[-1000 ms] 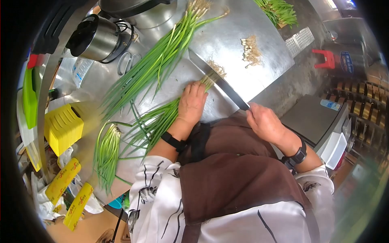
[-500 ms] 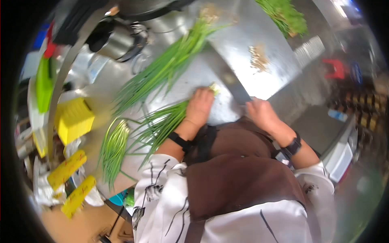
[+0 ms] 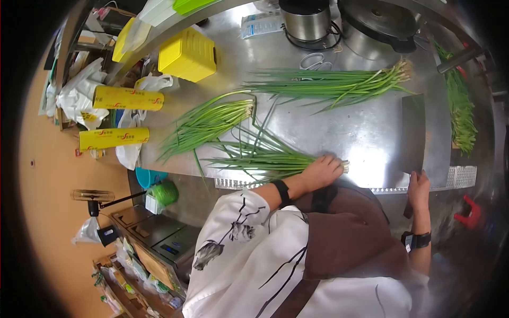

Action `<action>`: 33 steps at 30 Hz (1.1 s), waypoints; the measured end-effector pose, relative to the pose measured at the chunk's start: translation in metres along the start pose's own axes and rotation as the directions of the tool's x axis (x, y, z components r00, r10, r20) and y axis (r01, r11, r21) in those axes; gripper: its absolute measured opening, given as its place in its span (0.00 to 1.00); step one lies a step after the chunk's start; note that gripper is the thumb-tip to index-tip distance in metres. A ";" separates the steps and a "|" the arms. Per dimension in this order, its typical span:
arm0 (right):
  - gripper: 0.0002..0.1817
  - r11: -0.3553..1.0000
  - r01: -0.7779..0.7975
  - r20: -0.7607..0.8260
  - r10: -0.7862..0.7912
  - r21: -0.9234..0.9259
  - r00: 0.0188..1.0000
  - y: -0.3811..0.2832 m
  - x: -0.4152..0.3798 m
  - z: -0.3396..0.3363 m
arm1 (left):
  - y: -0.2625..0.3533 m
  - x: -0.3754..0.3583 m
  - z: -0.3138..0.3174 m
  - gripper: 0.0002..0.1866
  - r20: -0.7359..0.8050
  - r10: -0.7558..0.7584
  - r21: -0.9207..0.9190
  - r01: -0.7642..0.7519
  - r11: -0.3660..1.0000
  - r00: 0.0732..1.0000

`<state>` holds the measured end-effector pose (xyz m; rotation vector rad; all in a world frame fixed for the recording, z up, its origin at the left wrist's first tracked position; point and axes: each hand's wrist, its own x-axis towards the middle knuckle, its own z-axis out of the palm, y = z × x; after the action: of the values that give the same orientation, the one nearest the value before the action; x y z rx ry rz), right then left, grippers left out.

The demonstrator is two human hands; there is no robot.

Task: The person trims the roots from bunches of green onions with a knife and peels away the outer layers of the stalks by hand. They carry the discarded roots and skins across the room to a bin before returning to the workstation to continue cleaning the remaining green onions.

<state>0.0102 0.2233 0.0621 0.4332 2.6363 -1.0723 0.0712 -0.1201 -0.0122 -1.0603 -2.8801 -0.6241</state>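
Observation:
My left hand (image 3: 324, 172) is closed round the white ends of a bunch of green onions (image 3: 270, 160), whose leaves spread left over the steel table (image 3: 339, 130). The trimmed ends poke out just past my fingers. My right hand (image 3: 419, 186) grips the handle of a cleaver (image 3: 413, 132). Its broad dark blade points away from me at the table's right side, apart from the onions. A second bunch of green onions (image 3: 212, 124) lies to the left. Farther back is a longer bunch of green onions (image 3: 334, 87) with roots still on, pointing right.
Scissors (image 3: 315, 62), a steel pot (image 3: 305, 24) and a large lidded pot (image 3: 376, 26) stand at the back. A yellow container (image 3: 188, 54) and yellow boxes (image 3: 129, 99) are on the left. More greens (image 3: 459, 108) lie beyond the right edge. A red stool (image 3: 467, 213) is on the floor.
The view has turned and sharpened. My right hand has carried the cleaver rightward, away from my left hand, which still holds the onions. The pale trimmings seen on the table earlier no longer show.

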 end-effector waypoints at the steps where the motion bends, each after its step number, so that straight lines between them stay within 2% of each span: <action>1: 0.13 0.999 0.035 -0.008 -0.036 -0.038 0.999 -0.002 0.000 -0.001 | 0.003 -0.007 -0.001 0.16 0.003 -0.020 -0.018 0.020 1.000 1.000; 4: 0.13 0.998 0.047 0.030 -0.046 -0.033 0.998 0.014 0.013 0.001 | -0.005 -0.022 -0.007 0.16 0.045 -0.082 -0.030 0.084 0.996 0.996; 7: 0.13 0.992 0.100 0.043 -0.096 -0.079 0.994 -0.006 0.008 -0.004 | -0.033 -0.058 -0.024 0.13 0.090 -0.096 -0.022 0.098 0.995 0.991; 10: 0.12 0.970 0.185 0.011 -0.186 -0.160 0.983 0.019 0.021 0.000 | -0.071 -0.101 -0.039 0.09 0.063 -0.101 0.044 0.099 0.994 0.993; 13: 0.13 0.898 0.358 -0.053 -0.383 -0.254 0.922 0.040 0.030 0.004 | -0.095 -0.127 -0.076 0.10 0.059 -0.190 0.083 0.184 0.979 0.980; 16: 0.11 0.998 0.055 0.042 -0.056 0.030 0.998 0.000 0.009 -0.006 | -0.135 -0.160 -0.099 0.12 0.035 -0.204 0.204 0.193 0.960 0.978; 18: 0.10 0.908 -0.096 0.141 0.041 0.409 0.989 0.014 0.009 -0.005 | -0.155 -0.170 -0.116 0.14 0.106 -0.303 0.233 0.273 0.933 0.947; 19: 0.10 0.866 -0.147 0.147 0.087 0.477 0.985 0.017 0.008 -0.005 | -0.168 -0.174 -0.120 0.15 0.050 -0.244 0.250 0.225 0.942 0.969; 20: 0.11 0.860 -0.178 0.130 0.132 0.478 0.983 0.007 0.003 -0.008 | -0.184 -0.182 -0.119 0.17 0.065 -0.288 0.323 0.252 0.912 0.956; 22: 0.12 0.692 -0.248 0.193 0.158 0.678 0.968 0.016 -0.003 -0.015 | -0.195 -0.195 -0.126 0.19 0.023 -0.339 0.543 0.273 0.794 0.941; 24: 0.13 0.598 -0.260 0.214 0.149 0.758 0.965 0.029 -0.004 -0.022 | -0.199 -0.195 -0.133 0.19 -0.057 -0.318 0.602 0.287 0.745 0.946; 26: 0.11 0.522 -0.304 0.238 0.192 0.797 0.952 0.037 -0.004 -0.029 | -0.217 -0.208 -0.129 0.22 -0.037 -0.375 0.614 0.317 0.722 0.926; 27: 0.11 0.527 -0.303 0.230 0.201 0.794 0.952 0.043 -0.004 -0.032 | -0.211 -0.194 -0.137 0.25 -0.045 -0.407 0.585 0.354 0.730 0.912; 29: 0.12 0.545 -0.323 0.244 0.216 0.774 0.946 0.044 0.012 -0.043 | -0.169 -0.150 -0.164 0.31 -0.045 -0.500 0.523 0.446 0.726 0.865; 32: 0.12 0.719 -0.315 0.175 0.264 0.619 0.948 0.051 0.026 -0.043 | -0.135 -0.093 -0.158 0.40 -0.265 -0.430 0.213 0.487 0.847 0.863; 33: 0.14 0.777 -0.314 0.129 0.292 0.545 0.947 0.051 0.030 -0.044 | -0.117 -0.061 -0.156 0.42 -0.288 -0.395 0.116 0.441 0.890 0.872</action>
<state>-0.0048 0.2944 0.0502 0.9108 2.0646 -1.7043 0.0255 -0.2961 0.0806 -0.2953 -2.8689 -0.4538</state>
